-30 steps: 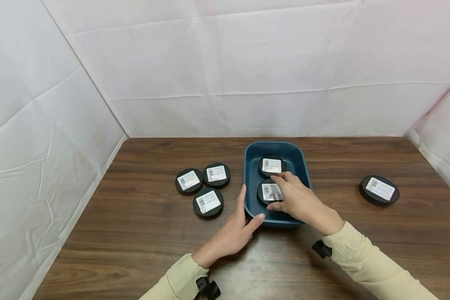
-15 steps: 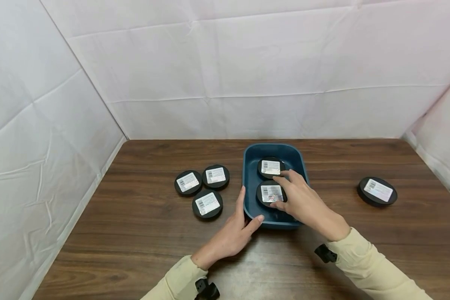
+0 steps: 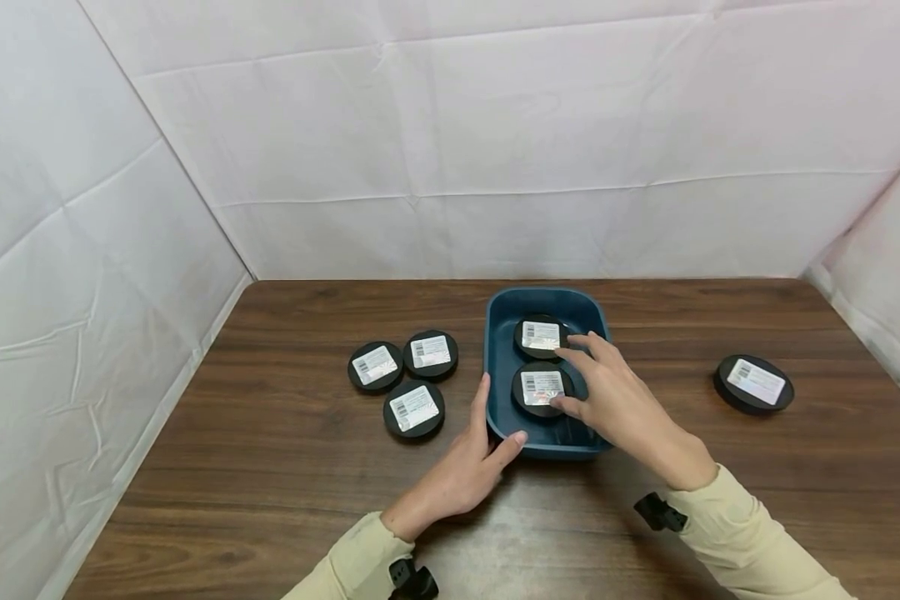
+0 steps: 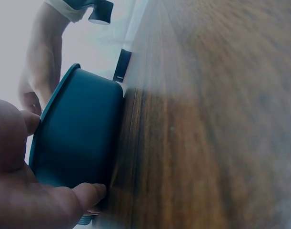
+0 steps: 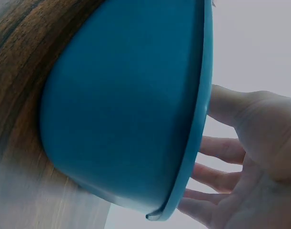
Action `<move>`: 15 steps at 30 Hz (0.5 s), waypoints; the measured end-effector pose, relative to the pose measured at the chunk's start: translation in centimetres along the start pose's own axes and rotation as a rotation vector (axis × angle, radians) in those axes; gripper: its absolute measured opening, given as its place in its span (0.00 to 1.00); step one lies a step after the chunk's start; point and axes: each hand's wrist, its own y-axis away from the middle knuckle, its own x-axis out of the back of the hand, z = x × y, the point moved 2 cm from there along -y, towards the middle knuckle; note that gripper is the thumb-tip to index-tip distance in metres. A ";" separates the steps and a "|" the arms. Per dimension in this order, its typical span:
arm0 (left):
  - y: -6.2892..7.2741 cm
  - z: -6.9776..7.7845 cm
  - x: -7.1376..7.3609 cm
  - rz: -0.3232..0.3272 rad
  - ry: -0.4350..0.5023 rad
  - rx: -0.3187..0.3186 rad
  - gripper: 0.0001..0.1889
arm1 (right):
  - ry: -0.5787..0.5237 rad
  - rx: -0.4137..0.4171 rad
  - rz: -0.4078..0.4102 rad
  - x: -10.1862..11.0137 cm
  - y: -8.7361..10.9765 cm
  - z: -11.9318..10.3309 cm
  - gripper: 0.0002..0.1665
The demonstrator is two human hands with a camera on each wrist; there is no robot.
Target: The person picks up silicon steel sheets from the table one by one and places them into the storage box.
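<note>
A blue plastic tray (image 3: 498,358) stands on the table with two round black discs lying one behind the other in it, the front disc (image 3: 528,403) and the rear disc (image 3: 540,336); both carry white barcode labels. At the tray's near left corner rests my left hand (image 3: 461,471), thumb on the rim and straight fingers along the outer wall. My right hand (image 3: 626,408) hovers over the right rim (image 5: 202,95), its fingers spread and slightly bent beside the front disc, holding nothing. What the discs are cannot be told.
Left of the tray, three more labelled black discs lie close together, the nearest disc (image 3: 414,410) in front. Another black disc (image 3: 753,384) lies far right on the wooden table (image 3: 270,500). A white sheet (image 3: 450,150) hangs behind.
The right hand has drawn away from the front disc, up and to the right, and its fingers have spread. The disc stays in the tray; the left hand has not moved visibly.
</note>
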 end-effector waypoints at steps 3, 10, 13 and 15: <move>0.0 0.0 0.0 -0.009 0.003 0.008 0.43 | -0.014 -0.021 0.003 0.3 0.2 0.2 0.40; 0.0 0.1 0.0 -0.020 0.010 0.023 0.44 | -0.028 -0.027 0.015 0.6 0.4 0.5 0.40; 0.0 0.1 0.1 -0.015 0.003 0.020 0.44 | -0.037 -0.016 0.020 0.5 0.5 0.5 0.38; 0.0 0.1 0.1 -0.010 -0.006 0.016 0.44 | -0.044 -0.008 0.022 0.4 0.5 0.6 0.37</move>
